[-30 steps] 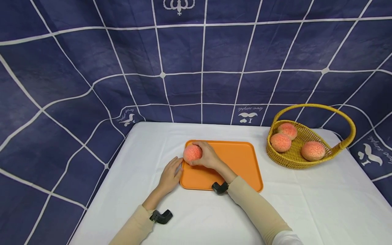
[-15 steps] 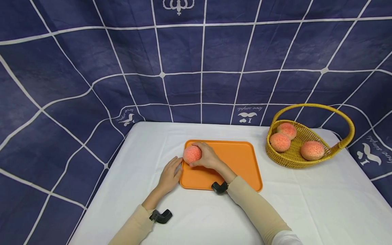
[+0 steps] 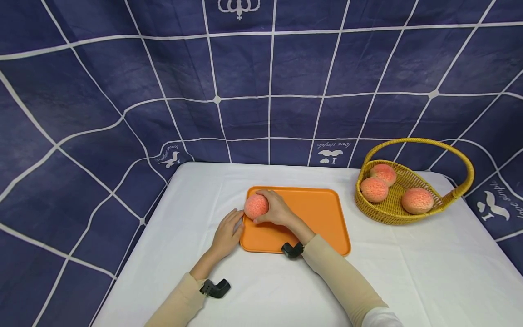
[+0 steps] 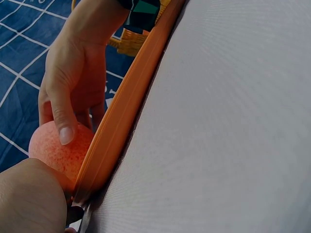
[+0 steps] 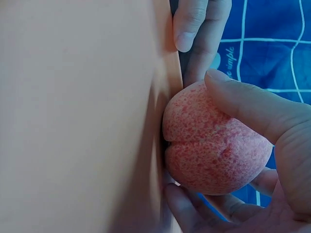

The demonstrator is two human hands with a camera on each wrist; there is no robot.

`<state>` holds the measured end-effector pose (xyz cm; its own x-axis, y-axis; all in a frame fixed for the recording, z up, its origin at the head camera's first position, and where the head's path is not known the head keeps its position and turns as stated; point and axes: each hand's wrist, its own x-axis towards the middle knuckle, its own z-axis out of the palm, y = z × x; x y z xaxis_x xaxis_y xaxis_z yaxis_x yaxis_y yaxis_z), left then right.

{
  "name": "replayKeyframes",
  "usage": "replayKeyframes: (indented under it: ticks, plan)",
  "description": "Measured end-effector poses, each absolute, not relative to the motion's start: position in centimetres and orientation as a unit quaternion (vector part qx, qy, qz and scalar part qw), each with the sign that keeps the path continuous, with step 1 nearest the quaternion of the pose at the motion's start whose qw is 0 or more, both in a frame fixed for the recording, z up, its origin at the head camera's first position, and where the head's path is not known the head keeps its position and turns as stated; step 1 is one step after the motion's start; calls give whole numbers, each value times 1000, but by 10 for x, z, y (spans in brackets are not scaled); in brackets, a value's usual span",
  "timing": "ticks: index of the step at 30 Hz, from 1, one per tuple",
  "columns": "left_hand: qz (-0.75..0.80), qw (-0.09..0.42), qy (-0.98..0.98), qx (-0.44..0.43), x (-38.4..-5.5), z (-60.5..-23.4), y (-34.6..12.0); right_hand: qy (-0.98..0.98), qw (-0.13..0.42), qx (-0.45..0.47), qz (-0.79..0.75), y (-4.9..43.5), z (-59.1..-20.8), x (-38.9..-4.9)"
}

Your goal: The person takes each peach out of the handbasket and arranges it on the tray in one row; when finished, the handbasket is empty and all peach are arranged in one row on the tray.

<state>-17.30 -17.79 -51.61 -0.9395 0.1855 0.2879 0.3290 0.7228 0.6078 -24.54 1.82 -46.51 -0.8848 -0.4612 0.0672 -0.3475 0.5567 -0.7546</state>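
A pinkish-red speckled peach point(image 3: 256, 206) is at the left side of the orange tray point(image 3: 314, 213), by its far left corner. My right hand point(image 3: 276, 210) grips it from the right, with the thumb on the near side and the fingers curled round the far side. In the right wrist view the crease of the peach point(image 5: 214, 141) faces the tray floor. My left hand point(image 3: 226, 232) rests at the tray's left edge, fingers extended, with the thumb point(image 5: 185, 41) by the rim. Its fingertips lie close to the peach; whether they touch it I cannot tell.
A yellow woven basket point(image 3: 380, 217) with a tall arched handle stands at the right and holds three more peaches point(image 3: 417, 201). White cloth point(image 3: 278, 290) covers the table. A blue gridded curtain point(image 3: 298, 118) hangs behind and along the left.
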Motion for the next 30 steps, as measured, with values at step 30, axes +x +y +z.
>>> replayKeyframes:
  ticks: [30]
  plan:
    - [-343, 114, -921, -144, -173, -518, -178, 868, 73, -227, -436, 42, -449, -238]
